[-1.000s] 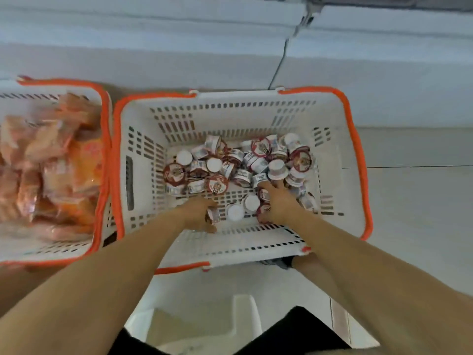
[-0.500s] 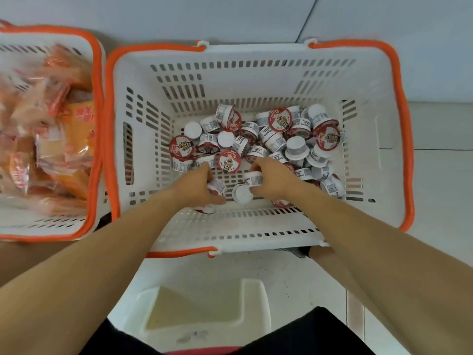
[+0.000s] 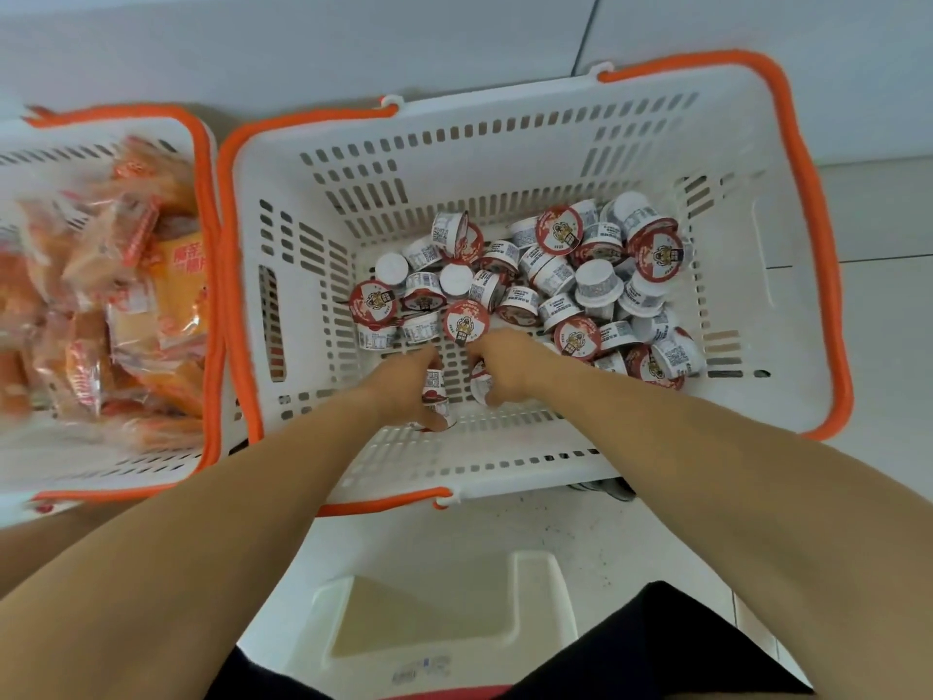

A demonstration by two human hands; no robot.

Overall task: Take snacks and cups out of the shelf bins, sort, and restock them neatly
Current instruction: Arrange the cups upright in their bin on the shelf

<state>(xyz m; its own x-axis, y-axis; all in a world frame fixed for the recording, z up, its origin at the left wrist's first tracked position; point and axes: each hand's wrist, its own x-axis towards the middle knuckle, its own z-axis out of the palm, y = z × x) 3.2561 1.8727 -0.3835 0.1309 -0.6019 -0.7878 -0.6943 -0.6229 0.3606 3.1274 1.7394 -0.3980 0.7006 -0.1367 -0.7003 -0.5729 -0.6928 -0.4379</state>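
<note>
My left hand [image 3: 411, 384] grips stacked pudding cups [image 3: 435, 396], my right hand [image 3: 505, 363] pinches another cup [image 3: 479, 386], both light and stiff (foil lids look fragile), the pile [image 3: 530, 285] just beyond my fingers.

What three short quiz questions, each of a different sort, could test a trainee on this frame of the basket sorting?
1. True or false: the left hand holds a stack of cups.
2. Which basket holds the small cups? A) the one with both hands in it B) the one on the person's left
3. Fill in: the packets in the left basket are mostly ____ in colour.

Key
1. True; the fingers curl round several cups.
2. A; the loose cups lie in the centre basket, where the right hand grips one too.
3. Orange.
</note>
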